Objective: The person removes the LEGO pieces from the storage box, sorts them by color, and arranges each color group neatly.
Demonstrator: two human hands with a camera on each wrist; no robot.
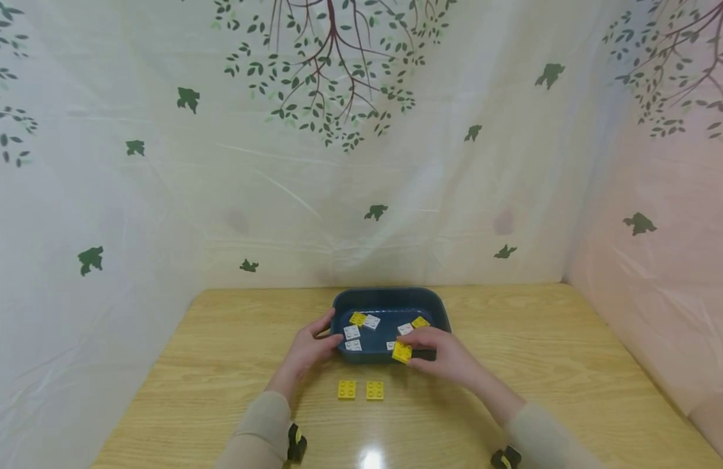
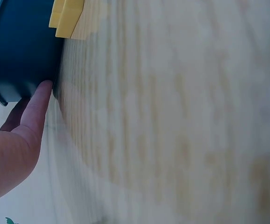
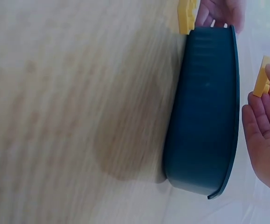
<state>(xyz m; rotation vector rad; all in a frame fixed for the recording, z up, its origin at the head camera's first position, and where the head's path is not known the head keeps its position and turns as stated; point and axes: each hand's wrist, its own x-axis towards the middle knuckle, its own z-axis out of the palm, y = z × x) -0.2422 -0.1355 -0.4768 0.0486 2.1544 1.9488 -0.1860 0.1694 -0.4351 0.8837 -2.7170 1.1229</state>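
Observation:
A dark blue tray (image 1: 391, 299) stands toward the back of the table, with white and yellow toy building bricks lying inside. My left hand (image 1: 309, 348) rests against its left end, fingers extended along the outer wall and thumb at the front corner; the left wrist view shows fingertips on the wall (image 2: 25, 51). Above the front rim, my right hand (image 1: 449, 355) pinches a yellow building brick (image 1: 402, 352) between thumb and fingers. That brick (image 3: 262, 77) is raised beside the rim in the right wrist view. It partly hides a white brick (image 1: 391, 346) in the tray.
Two yellow bricks, a left one (image 1: 346, 389) and a right one (image 1: 375, 390), sit side by side on the wooden table (image 1: 232, 345) in front of the tray. A pale sheet (image 1: 314, 247) with leaf and bird prints hangs behind the table's back edge.

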